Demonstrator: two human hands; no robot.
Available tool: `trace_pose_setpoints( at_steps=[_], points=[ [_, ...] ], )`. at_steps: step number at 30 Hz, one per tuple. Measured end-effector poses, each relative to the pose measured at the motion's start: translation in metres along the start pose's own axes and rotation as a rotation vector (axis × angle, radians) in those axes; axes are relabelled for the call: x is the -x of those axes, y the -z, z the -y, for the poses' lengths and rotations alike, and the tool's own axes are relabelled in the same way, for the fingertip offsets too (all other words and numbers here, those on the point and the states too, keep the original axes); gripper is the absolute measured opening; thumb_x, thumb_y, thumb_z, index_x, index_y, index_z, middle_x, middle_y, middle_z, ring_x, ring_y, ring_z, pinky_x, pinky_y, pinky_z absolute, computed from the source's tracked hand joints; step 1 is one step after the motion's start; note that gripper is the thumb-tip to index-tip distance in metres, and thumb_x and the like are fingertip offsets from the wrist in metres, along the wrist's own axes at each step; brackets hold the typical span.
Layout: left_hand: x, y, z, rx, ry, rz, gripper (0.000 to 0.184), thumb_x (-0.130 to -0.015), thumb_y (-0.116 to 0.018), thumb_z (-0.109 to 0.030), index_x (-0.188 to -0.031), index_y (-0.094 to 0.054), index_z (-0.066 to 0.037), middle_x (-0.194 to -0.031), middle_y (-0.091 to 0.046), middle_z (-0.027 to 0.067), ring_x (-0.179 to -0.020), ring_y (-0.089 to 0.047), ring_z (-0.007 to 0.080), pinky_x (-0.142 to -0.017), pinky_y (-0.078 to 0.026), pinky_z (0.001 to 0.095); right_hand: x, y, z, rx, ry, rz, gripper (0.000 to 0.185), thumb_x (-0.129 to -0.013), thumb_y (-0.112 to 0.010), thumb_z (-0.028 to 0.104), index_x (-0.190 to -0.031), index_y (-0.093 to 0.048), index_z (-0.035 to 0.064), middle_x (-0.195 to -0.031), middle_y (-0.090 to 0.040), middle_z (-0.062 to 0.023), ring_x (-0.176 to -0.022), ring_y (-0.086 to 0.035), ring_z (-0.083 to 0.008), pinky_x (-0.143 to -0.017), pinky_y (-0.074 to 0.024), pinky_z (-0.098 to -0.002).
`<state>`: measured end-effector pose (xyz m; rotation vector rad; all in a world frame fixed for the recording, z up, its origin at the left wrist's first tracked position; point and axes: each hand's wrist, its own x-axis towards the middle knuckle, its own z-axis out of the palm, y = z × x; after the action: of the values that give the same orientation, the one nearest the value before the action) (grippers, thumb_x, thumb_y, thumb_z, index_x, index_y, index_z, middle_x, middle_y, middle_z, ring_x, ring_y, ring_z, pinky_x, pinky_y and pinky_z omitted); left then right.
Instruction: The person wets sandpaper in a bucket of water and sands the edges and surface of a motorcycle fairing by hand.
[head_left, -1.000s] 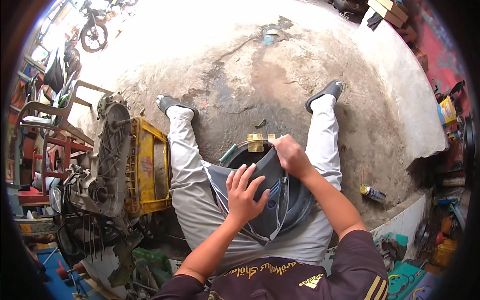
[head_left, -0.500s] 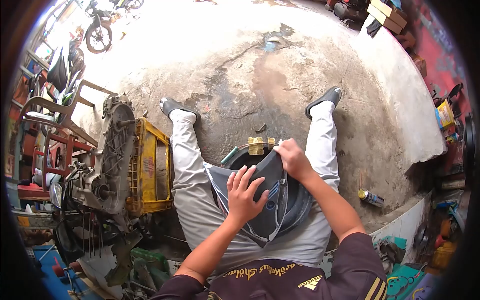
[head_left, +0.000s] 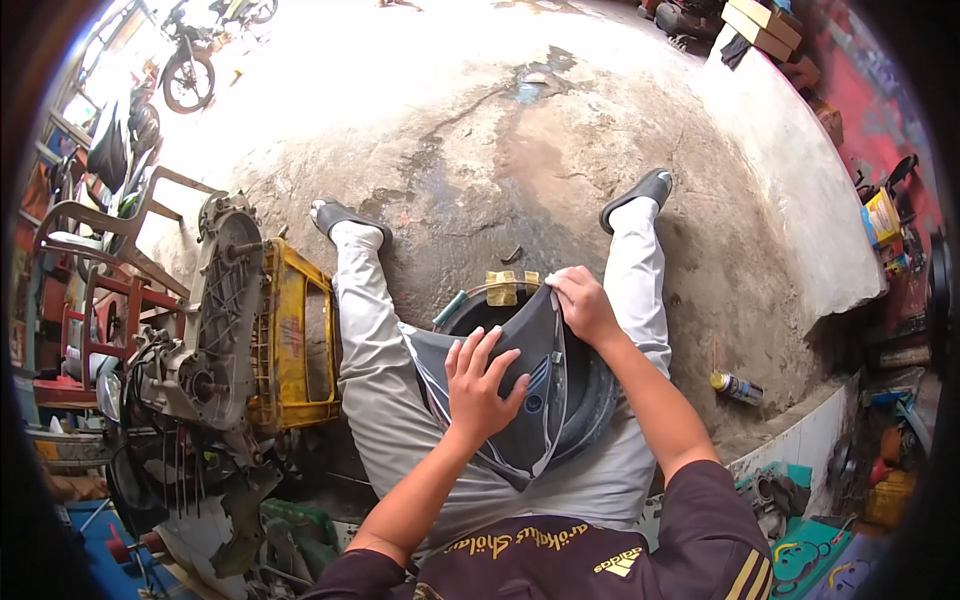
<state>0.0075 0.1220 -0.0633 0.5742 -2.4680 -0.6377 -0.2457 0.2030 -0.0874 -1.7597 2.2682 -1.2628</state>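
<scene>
With the left hand (head_left: 480, 385), resting splayed, ungripping, on the grey cover (head_left: 541, 385) over a round black thing (head_left: 592, 400); with the right hand (head_left: 582, 305), pinching the cover's far corner. Beyond, on the floor (head_left: 560, 190), a can (head_left: 738, 388); farthest, a motorbike (head_left: 188, 80).

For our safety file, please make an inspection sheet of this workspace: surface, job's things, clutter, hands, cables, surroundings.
Surface: concrete floor, rough and stained.
Job's things: dark grey piece with blue stripes, over a black round object between the legs.
Clutter: can lying at right; yellow crate and metal casing at left.
Hands: left hand spread on the piece; right hand pinching its upper corner.
Cables: dark tangle at left may include some; unclear.
Surroundings: brown chair at left, boxes upper right.
</scene>
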Motion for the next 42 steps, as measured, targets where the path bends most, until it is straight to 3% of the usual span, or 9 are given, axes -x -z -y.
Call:
trace_pose_setpoints(
  at_steps=[7, 13, 15, 21, 24, 33, 37, 39, 42],
  points=[
    [-0.001, -0.001, -0.001, 0.011, 0.008, -0.003, 0.041, -0.082, -0.083, -0.03, -0.12, -0.077, -0.015, -0.152, -0.062, 0.0129, -0.148, -0.05, 0.0371, -0.125, -0.031, 0.0568, -0.012, 0.007, -0.009, 0.077, 0.086, 0.062, 0.029, -0.087, -0.067, -0.005, -0.114, -0.072, 0.0009, -0.097, -0.069, -0.0157, -0.094, -0.066, -0.0379, -0.085, -0.0568, -0.0473],
    [-0.001, -0.001, 0.0, -0.005, 0.005, -0.005, 0.041, -0.085, -0.083, -0.033, -0.121, -0.077, -0.015, -0.152, -0.061, 0.0124, -0.148, -0.05, 0.0361, -0.125, -0.031, 0.0555, -0.018, -0.002, 0.005, -0.041, 0.229, 0.159, 0.024, -0.085, -0.064, -0.008, -0.106, -0.067, 0.002, -0.094, -0.069, -0.0158, -0.095, -0.066, -0.0386, -0.085, -0.0566, -0.0489],
    [-0.001, -0.001, -0.001, 0.004, 0.0, -0.006, 0.041, -0.085, -0.083, -0.033, -0.121, -0.077, -0.015, -0.152, -0.061, 0.0125, -0.148, -0.05, 0.0362, -0.125, -0.031, 0.0555, -0.025, 0.0, -0.012, 0.039, 0.102, 0.127, 0.024, -0.084, -0.065, -0.01, -0.105, -0.066, 0.0011, -0.093, -0.068, -0.017, -0.094, -0.067, -0.0402, -0.085, -0.0575, -0.0481],
    [-0.001, -0.003, -0.001, 0.026, 0.012, -0.015, 0.041, -0.083, -0.083, -0.03, -0.121, -0.077, -0.015, -0.152, -0.062, 0.0121, -0.147, -0.05, 0.0366, -0.126, -0.031, 0.0563, -0.018, 0.0, 0.005, -0.005, 0.25, 0.164, 0.033, -0.083, -0.065, -0.009, -0.113, -0.068, 0.0028, -0.095, -0.069, -0.0158, -0.098, -0.067, -0.0394, -0.087, -0.0581, -0.047],
    [-0.001, -0.004, -0.004, 0.014, 0.043, -0.048, 0.04, -0.083, -0.083, -0.03, -0.12, -0.077, -0.015, -0.152, -0.062, 0.012, -0.147, -0.051, 0.036, -0.126, -0.031, 0.0554, -0.015, 0.002, -0.017, 0.124, 0.027, 0.061, 0.036, -0.082, -0.066, -0.01, -0.116, -0.066, 0.0023, -0.094, -0.068, -0.0163, -0.098, -0.067, -0.0392, -0.086, -0.0575, -0.0487],
    [0.0, 0.0, -0.005, 0.009, 0.041, -0.071, 0.042, -0.086, -0.081, -0.029, -0.125, -0.073, -0.014, -0.152, -0.062, 0.0117, -0.147, -0.051, 0.0357, -0.126, -0.031, 0.0545, -0.007, 0.002, 0.002, 0.098, 0.158, 0.023, 0.03, -0.085, -0.067, -0.008, -0.113, -0.068, 0.0011, -0.094, -0.07, -0.0171, -0.099, -0.068, -0.0392, -0.086, -0.0571, -0.0488],
    [0.0, 0.0, -0.005, 0.016, 0.033, -0.083, 0.043, -0.086, -0.082, -0.028, -0.125, -0.074, -0.014, -0.152, -0.061, 0.0118, -0.147, -0.051, 0.0349, -0.126, -0.032, 0.0541, -0.007, -0.012, 0.01, -0.002, 0.099, -0.02, 0.019, -0.096, -0.067, -0.002, -0.114, -0.068, 0.0033, -0.093, -0.07, -0.0192, -0.092, -0.069, -0.0409, -0.082, -0.0555, -0.0511],
    [0.0, 0.0, -0.005, 0.012, 0.029, -0.09, 0.043, -0.086, -0.082, -0.029, -0.126, -0.074, -0.014, -0.152, -0.061, 0.0118, -0.147, -0.051, 0.0349, -0.126, -0.031, 0.054, -0.013, -0.012, 0.004, 0.06, -0.113, -0.095, 0.017, -0.095, -0.07, -0.001, -0.111, -0.069, 0.0044, -0.093, -0.068, -0.0199, -0.091, -0.069, -0.0421, -0.081, -0.0554, -0.0512],
    [0.003, 0.001, -0.006, 0.012, 0.029, -0.087, 0.043, -0.086, -0.081, -0.029, -0.126, -0.074, -0.014, -0.152, -0.061, 0.0119, -0.147, -0.051, 0.0349, -0.126, -0.031, 0.0539, -0.004, -0.015, 0.013, 0.064, -0.014, -0.076, 0.018, -0.095, -0.067, -0.002, -0.112, -0.067, 0.0033, -0.091, -0.07, -0.0209, -0.091, -0.068, -0.0427, -0.082, -0.0555, -0.0524]
  ],
)
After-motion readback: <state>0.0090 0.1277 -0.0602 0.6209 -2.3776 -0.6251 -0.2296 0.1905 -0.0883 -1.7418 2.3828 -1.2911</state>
